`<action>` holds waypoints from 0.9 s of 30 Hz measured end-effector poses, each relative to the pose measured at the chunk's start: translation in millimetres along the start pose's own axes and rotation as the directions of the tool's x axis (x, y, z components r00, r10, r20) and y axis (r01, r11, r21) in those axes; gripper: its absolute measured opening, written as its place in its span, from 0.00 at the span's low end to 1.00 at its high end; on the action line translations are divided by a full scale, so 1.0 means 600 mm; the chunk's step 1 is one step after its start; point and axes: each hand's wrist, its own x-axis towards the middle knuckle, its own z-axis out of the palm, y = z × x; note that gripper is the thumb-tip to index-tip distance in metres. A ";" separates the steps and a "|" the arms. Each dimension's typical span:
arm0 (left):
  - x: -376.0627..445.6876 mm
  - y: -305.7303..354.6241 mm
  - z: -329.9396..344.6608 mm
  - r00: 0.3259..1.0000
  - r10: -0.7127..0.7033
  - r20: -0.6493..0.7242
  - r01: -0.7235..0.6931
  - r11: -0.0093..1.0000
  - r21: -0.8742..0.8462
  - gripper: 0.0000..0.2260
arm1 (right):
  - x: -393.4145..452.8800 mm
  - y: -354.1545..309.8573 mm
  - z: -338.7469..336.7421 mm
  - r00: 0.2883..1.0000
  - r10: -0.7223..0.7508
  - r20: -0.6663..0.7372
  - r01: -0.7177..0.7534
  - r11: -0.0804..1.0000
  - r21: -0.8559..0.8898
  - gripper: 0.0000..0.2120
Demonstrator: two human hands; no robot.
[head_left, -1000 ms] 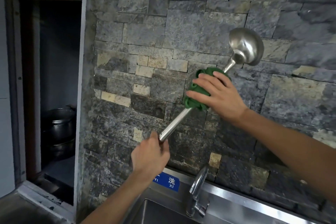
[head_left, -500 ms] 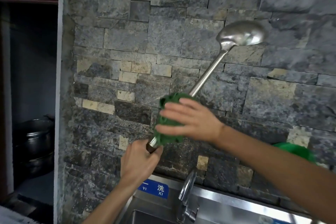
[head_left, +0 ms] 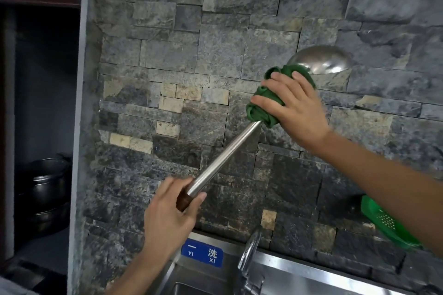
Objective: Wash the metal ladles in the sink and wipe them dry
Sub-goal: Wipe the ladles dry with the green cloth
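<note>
From my head view, my left hand clamps its grip on the dark butt end of the ladle, slanted up above the sink. My right hand squeezes the green cloth around the shaft just below the bowl. I should probably twist while sliding, keeping the cloth snug, then cover the bowl.

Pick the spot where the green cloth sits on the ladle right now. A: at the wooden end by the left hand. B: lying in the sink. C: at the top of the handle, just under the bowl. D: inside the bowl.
C: the right hand grips the green cloth round the ladle just under its bowl, far from the left hand.
</note>
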 end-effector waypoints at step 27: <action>-0.020 0.033 -0.010 0.898 -0.028 0.439 0.296 0.777 -0.556 0.10 | 0.097 0.030 -0.003 0.979 -0.181 -0.090 0.191 0.975 0.111 0.25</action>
